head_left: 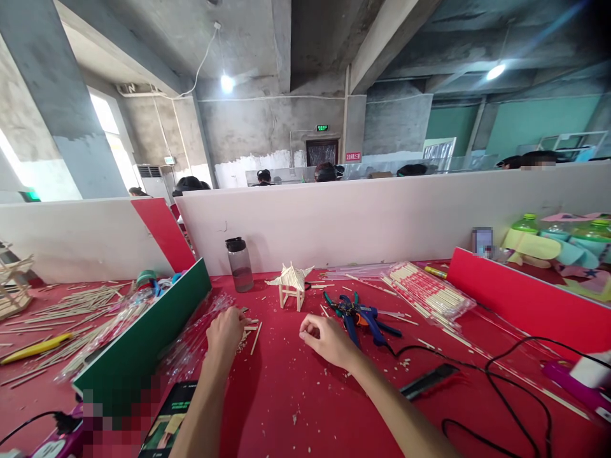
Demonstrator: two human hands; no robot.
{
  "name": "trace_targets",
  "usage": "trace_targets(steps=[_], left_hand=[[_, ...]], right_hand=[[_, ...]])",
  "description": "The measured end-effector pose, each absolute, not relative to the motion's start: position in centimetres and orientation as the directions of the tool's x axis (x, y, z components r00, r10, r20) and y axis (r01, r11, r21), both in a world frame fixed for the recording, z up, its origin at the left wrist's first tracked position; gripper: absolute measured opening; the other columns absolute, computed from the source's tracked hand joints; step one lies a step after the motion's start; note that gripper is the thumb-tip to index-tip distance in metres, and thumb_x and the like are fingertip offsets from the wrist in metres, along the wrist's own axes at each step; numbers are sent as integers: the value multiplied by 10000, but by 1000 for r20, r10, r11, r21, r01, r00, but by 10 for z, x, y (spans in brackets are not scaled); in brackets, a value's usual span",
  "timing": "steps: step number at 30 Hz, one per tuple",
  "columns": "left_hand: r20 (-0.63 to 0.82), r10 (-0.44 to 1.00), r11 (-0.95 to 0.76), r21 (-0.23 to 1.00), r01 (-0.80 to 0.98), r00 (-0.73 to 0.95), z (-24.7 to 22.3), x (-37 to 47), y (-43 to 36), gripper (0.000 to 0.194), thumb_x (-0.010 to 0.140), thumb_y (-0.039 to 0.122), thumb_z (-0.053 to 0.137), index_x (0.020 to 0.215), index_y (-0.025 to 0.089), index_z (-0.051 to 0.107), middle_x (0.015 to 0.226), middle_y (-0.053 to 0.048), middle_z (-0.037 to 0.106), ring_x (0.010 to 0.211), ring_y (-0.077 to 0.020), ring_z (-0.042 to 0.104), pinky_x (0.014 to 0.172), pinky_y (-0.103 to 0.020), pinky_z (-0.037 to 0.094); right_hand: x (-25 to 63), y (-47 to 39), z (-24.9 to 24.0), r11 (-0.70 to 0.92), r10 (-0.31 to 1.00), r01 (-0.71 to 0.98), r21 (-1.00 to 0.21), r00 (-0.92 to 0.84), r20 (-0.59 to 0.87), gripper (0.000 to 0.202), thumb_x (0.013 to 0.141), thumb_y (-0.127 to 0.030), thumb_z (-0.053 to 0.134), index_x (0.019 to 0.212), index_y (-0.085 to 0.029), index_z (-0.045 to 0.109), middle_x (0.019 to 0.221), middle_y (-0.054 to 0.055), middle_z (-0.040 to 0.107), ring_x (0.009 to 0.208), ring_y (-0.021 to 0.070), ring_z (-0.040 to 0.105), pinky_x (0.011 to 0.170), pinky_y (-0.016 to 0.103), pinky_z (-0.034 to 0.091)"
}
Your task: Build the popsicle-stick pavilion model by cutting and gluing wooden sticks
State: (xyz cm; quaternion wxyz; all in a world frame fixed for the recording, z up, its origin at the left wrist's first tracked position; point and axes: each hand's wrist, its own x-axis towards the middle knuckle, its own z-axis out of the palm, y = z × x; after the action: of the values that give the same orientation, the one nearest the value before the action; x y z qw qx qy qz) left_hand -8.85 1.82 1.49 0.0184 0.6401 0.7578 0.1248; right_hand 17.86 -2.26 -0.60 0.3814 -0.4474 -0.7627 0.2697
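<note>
My left hand (226, 332) is closed, its fingers bent down at a small heap of cut wooden stick pieces (248, 337) on the red table. Whatever its fingertips hold is hidden or too small to make out. My right hand (330, 341) hovers near the middle of the table, fingers curled in towards the thumb; I cannot make out anything between them. Beyond and between both hands stands a small pavilion model (289, 286) of pale sticks, with a pitched roof and upturned corners. Neither hand touches it. Blue-handled pliers (358, 315) lie just right of my right hand.
A dark-lidded water bottle (239, 264) stands behind my left hand. Bundles of sticks in plastic (424, 292) lie at right, near a black cable (491, 375). A green divider (147, 324) and a red divider (525, 299) flank the space; a white partition (363, 219) runs behind.
</note>
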Motion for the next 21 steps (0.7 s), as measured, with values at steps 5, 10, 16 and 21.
trace_targets(steps=[5, 10, 16, 21], left_hand=[[105, 977, 167, 168, 971, -186, 11, -90, 18, 346, 864, 191, 436, 1131, 232, 653, 1042, -153, 708, 939, -320, 668, 715, -346, 455], [142, 981, 107, 188, 976, -135, 21, -83, 15, 263, 851, 189, 463, 998, 218, 680, 991, -131, 720, 922, -290, 669, 682, -295, 426], [212, 951, -299, 453, 840, 224, 26, -35, 4, 390, 893, 487, 473, 779, 190, 698, 746, -60, 708, 667, -194, 622, 614, -253, 393], [190, 896, -400, 736, 546, 401, 8, -4, 4, 409, 841, 501, 542, 838, 145, 742, 690, -47, 692, 537, -142, 546, 536, -238, 386]], right_hand=[[180, -21, -7, 413, 908, 457, -787, -274, 317, 89, 821, -293, 612, 870, -219, 614, 767, 0, 683, 698, 157, 630, 665, 259, 431], [182, -19, -11, 358, 925, 366, -859, -263, 273, 169, 796, -345, 657, 836, -215, 557, 769, -15, 685, 574, 124, 585, 605, 246, 415], [177, -17, -16, 289, 939, 210, -934, -250, 235, 252, 755, -372, 695, 796, -225, 495, 627, -45, 638, 503, 128, 556, 546, 238, 398], [176, -15, -15, 323, 931, 169, -931, -233, 281, 250, 766, -402, 682, 781, -219, 512, 576, -47, 602, 506, 136, 558, 534, 235, 388]])
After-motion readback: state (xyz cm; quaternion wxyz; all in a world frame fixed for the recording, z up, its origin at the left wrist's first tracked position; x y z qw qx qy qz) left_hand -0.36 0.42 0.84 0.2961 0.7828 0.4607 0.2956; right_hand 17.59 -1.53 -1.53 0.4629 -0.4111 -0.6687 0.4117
